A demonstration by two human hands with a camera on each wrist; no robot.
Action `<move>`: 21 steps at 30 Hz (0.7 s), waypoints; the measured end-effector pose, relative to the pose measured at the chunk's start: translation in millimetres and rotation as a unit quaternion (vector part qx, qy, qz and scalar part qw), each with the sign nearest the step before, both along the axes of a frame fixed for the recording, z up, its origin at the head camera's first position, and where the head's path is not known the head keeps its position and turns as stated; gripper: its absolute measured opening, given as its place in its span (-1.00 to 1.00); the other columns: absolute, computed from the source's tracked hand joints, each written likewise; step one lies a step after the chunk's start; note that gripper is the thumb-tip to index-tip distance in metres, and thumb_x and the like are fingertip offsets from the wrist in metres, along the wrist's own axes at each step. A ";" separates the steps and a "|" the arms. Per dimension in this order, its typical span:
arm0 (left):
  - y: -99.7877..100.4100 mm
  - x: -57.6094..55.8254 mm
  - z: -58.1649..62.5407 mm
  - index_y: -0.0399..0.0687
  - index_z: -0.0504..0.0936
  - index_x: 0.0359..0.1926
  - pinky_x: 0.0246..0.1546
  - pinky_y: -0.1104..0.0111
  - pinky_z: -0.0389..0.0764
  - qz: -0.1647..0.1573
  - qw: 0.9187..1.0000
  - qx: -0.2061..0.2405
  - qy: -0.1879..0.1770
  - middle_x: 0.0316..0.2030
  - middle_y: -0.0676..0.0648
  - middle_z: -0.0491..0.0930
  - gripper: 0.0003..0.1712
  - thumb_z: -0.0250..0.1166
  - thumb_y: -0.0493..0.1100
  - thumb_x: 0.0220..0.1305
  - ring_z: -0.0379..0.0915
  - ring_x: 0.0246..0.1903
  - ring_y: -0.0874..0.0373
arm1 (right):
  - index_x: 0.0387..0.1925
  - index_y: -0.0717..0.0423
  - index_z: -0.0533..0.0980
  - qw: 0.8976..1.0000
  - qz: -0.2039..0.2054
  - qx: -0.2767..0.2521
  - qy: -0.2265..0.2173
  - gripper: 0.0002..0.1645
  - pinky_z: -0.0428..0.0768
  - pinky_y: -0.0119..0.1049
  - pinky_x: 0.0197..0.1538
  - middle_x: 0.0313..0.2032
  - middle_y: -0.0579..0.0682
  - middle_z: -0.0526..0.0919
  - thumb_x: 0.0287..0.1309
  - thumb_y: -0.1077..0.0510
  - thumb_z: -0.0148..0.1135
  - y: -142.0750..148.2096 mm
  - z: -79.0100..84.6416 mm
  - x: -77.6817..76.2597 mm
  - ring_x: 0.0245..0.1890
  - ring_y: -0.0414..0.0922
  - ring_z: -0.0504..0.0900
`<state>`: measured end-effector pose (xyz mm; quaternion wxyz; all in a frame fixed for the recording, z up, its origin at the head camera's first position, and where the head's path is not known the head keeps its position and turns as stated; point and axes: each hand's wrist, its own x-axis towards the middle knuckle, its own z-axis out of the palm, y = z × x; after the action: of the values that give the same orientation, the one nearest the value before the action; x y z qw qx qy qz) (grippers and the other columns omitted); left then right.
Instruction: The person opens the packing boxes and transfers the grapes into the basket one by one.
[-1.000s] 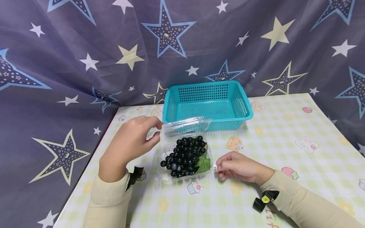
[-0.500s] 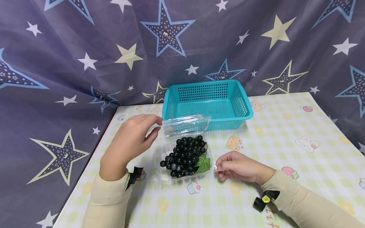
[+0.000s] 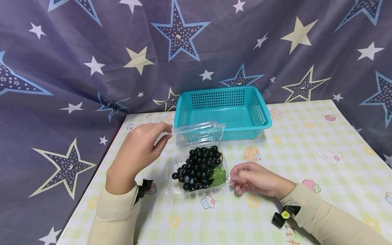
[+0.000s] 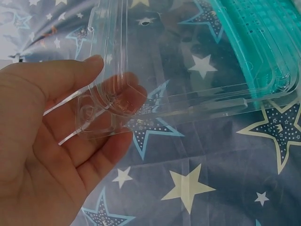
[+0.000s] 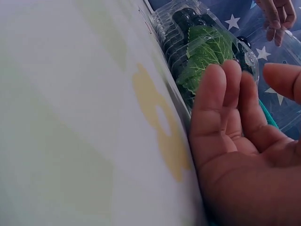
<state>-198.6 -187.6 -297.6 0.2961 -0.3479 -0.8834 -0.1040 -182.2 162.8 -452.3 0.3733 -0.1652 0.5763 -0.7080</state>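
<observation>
Left hand (image 3: 139, 146): I saw it at the left corner of the clear lid (image 3: 200, 134); its fingers lay behind the plastic and its thumb stood apart, leaving a narrow gap between the tips; I could not tell whether the thumb touched the lid.
Lid: raised and tilted at the far side of the clear tub (image 3: 180, 194); from the head camera it overlapped the turquoise basket (image 3: 220, 118).
Grapes (image 3: 199, 166): a black bunch, lying inside the tub between the two hands; a green leaf (image 3: 218, 176) showed at its right.
Right hand (image 3: 255, 178): just beside the tub's right edge; I saw loosely bent fingers, the thumb apart, nothing held; contact with the rim was hard to make out.
Basket: beyond the tub on the checked tablecloth (image 3: 306, 143); in front of a star-printed curtain (image 3: 214, 41).
Sleeves (image 3: 114, 217): beige, a black device (image 3: 286, 215) at each wrist.
</observation>
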 end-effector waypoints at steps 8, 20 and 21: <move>-1.0 1.1 -1.3 0.09 0.59 -0.15 -0.31 0.23 0.49 0.007 1.000 0.004 0.003 -0.34 0.15 0.64 -0.85 0.26 -0.12 0.24 0.49 -0.46 0.22 | -0.11 0.39 0.37 0.994 -0.052 0.071 0.062 -0.67 0.66 -0.06 -0.27 -0.34 0.22 0.54 0.23 0.18 0.10 -6.0 8.8 1.3 -0.45 0.01 0.62; -3.1 0.9 1.3 0.11 0.59 -0.17 -0.45 0.25 0.46 0.010 1.000 0.000 0.009 -0.38 0.18 0.64 -0.86 0.27 -0.10 0.24 0.45 -0.55 0.26 | -0.01 0.34 0.38 0.951 -0.134 0.190 0.203 -0.61 0.66 -0.02 -0.36 -0.29 0.31 0.57 0.06 0.32 0.01 -18.4 32.9 -25.3 -0.43 0.19 0.64; -3.3 1.1 1.3 0.11 0.59 -0.17 -0.46 0.25 0.45 0.010 1.000 0.001 0.010 -0.38 0.18 0.65 -0.86 0.27 -0.10 0.24 0.46 -0.55 0.26 | -0.02 0.33 0.40 0.949 -0.138 0.192 0.208 -0.62 0.66 -0.03 -0.36 -0.30 0.27 0.57 0.06 0.32 0.02 -19.3 34.2 -26.9 -0.43 0.17 0.64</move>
<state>-197.5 -190.9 -296.3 0.3064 -0.3401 -0.8836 -0.0982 -209.2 143.6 -418.1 0.1686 -0.1525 0.7833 -0.5785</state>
